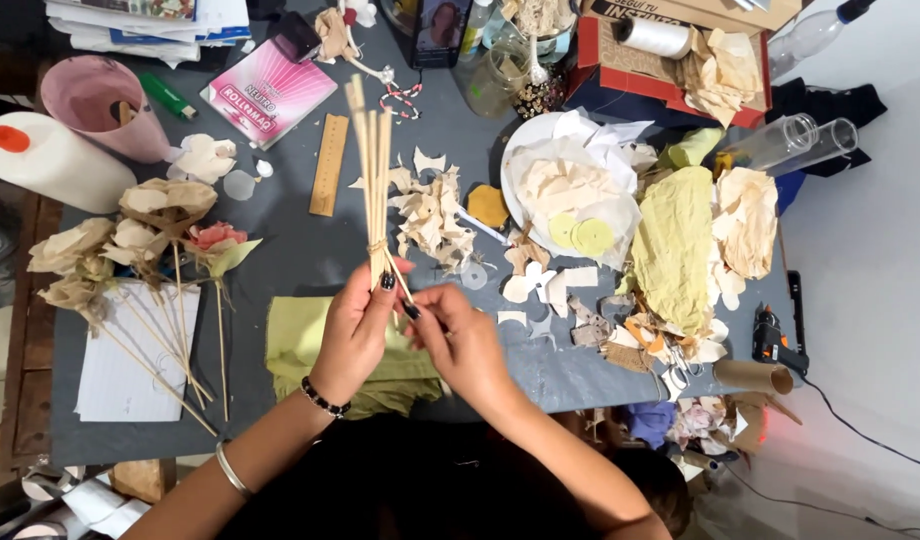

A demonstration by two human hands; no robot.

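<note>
My left hand (356, 330) grips a bundle of thin wooden sticks (372, 170) near its lower end, where a string ties them together. The sticks point away from me over the dark table (280, 240). My right hand (462, 338) pinches the bottom of the same bundle just below the tie. Both hands hover above a folded green cloth (298, 338). A bead bracelet and a metal bangle sit on my left wrist.
Paper flowers on stick stems (140, 240) lie at the left on white paper. A wooden ruler (330, 165), a pink booklet (268, 92), a pink cup (100, 105), crumpled paper scraps (435, 215), a white plate (570, 190), green paper (675, 245) and a glue gun (777, 340) surround the hands.
</note>
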